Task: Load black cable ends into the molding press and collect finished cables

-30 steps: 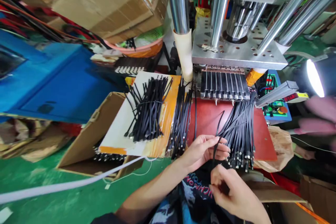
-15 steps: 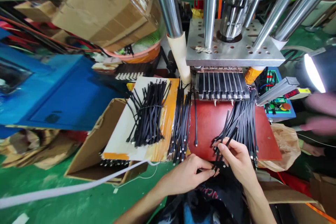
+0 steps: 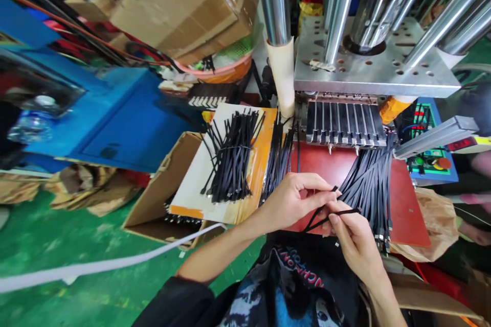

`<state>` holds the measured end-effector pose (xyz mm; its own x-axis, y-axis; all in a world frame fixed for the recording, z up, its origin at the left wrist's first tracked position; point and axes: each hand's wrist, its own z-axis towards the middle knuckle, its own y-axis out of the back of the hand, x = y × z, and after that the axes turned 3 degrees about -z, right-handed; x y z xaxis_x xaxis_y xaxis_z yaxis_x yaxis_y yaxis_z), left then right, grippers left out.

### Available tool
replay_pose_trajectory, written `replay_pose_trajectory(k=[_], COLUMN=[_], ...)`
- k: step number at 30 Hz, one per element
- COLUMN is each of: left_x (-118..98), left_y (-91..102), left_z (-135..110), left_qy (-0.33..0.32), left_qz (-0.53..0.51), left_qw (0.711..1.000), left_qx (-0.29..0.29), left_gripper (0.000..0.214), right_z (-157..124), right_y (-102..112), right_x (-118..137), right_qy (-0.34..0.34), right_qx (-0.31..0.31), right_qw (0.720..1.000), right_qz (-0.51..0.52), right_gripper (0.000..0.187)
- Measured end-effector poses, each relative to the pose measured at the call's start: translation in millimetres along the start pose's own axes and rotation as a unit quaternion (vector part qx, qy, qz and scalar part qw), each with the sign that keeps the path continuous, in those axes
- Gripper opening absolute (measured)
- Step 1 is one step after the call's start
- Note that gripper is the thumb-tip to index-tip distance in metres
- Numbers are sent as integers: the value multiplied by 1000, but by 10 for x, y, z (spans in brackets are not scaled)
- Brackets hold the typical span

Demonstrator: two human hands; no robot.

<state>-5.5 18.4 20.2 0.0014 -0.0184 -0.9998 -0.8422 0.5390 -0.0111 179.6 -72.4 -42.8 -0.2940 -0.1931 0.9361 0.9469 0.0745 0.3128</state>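
Note:
A short flat black cable (image 3: 350, 211) is bent into a loop between my two hands, low over the front of the red board. My left hand (image 3: 301, 199) pinches one end of it between thumb and fingertips. Close beside it, my right hand (image 3: 351, 230) is closed on the other part, with an end sticking out to the right past the thumb. Behind my right hand lies a fanned pile of black cables (image 3: 370, 179) with small metal plugs. More loose cables (image 3: 279, 158) lie left of the red board, partly hidden by my left hand.
A press with a drilled steel plate (image 3: 378, 82) stands ahead, above a slotted mould (image 3: 345, 122) holding several black strips. A tied cable bundle (image 3: 232, 163) rests on a white board (image 3: 192, 184) at left, over an open carton (image 3: 153, 189). A control box (image 3: 435, 138) sits right.
Both hands have come up with the cable, and my left hand has moved up to its end beside my right hand. The cable is now bent into a loop. The view has shifted left.

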Motion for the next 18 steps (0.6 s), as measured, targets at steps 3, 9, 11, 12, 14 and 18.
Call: replay_pose_trajectory(k=[3,9,11,12,14,18], left_x=[-2,-22,-34,-41,-55,-67], left_y=[45,60,79,95,131,195], left_z=[-10,47,63,69,78,88], left_qy=[14,21,21,20,15,-1], left_qz=[-57,-107,-94,-86,-67,-17], left_qw=[998,994,994,994,995,997], left_qx=[10,-21,-50,-61,-73,-74], left_gripper=[25,31,36,37,37,33], right_z=[52,220,264,284,322,424], right_y=[73,-41,-79,-89,-93,-75], right_x=[24,137,167,179,199,232], right_qy=[21,67,78,80,82,76], right_qx=[-20,-74,-81,-83,-73,-31], right_qw=[1000,992,990,990,990,993], right_qz=[-13,-71,-82,-85,-89,-89], right_gripper=[25,14,13,12,13,28])
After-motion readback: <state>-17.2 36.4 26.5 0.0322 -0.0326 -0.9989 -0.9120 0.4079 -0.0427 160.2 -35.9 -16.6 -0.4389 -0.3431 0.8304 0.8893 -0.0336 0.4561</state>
